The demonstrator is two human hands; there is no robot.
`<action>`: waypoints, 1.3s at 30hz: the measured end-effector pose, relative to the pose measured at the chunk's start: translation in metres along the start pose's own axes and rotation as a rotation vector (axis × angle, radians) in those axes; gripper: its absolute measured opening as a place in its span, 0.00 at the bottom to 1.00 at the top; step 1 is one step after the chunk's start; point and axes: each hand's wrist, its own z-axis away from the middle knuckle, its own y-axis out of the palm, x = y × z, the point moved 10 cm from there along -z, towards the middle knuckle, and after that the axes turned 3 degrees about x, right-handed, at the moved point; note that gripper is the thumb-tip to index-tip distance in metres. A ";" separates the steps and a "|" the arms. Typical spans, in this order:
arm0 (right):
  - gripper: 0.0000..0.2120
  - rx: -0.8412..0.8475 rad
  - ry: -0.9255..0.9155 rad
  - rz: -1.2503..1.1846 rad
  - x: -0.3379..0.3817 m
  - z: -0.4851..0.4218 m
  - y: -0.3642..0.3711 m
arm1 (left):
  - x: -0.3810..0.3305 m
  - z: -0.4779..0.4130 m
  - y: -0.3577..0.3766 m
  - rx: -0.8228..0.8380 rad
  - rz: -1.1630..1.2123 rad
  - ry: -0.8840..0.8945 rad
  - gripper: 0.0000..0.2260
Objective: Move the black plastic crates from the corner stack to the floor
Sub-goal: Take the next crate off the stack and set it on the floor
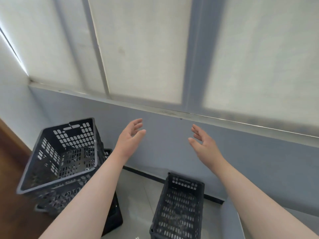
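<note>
A stack of black perforated plastic crates stands in the corner at the lower left; its top crate (pixel 58 152) is empty and sits slightly askew on the ones below. One black crate (pixel 179 207) lies alone on the pale tiled floor at the lower middle, also empty. My left hand (pixel 131 137) is raised just right of the top crate's rim, palm turned inward, fingers apart, holding nothing. My right hand (pixel 202 142) hovers further right, above the floor crate, open and facing the left hand. Neither hand touches a crate.
A grey-blue wall (pixel 172 149) with a black skirting runs behind the crates, topped by a window ledge (pixel 172 112) and white blinds. A brown wooden surface (pixel 12 161) borders the stack on the left. Bare floor tiles (pixel 138 195) lie between the stack and the floor crate.
</note>
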 end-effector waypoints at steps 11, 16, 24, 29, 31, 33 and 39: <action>0.20 0.205 -0.116 -0.121 0.037 -0.035 0.059 | -0.004 0.045 -0.068 -0.230 -0.155 -0.074 0.14; 0.15 0.328 -0.162 -0.158 0.075 -0.042 0.132 | 0.006 0.073 -0.144 -0.351 -0.176 -0.115 0.11; 0.15 0.424 -0.166 -0.223 0.136 -0.054 0.262 | 0.044 0.105 -0.274 -0.453 -0.216 -0.143 0.13; 0.15 0.445 -0.163 -0.215 0.169 -0.064 0.352 | 0.088 0.117 -0.366 -0.503 -0.178 -0.178 0.13; 0.15 0.449 -0.155 -0.226 0.175 -0.069 0.378 | 0.104 0.117 -0.394 -0.531 -0.169 -0.184 0.13; 0.15 0.448 -0.142 -0.227 0.178 -0.074 0.405 | 0.122 0.115 -0.418 -0.556 -0.151 -0.192 0.13; 0.19 0.459 -0.086 -0.199 0.171 -0.090 0.454 | 0.160 0.085 -0.450 -0.554 -0.071 -0.204 0.16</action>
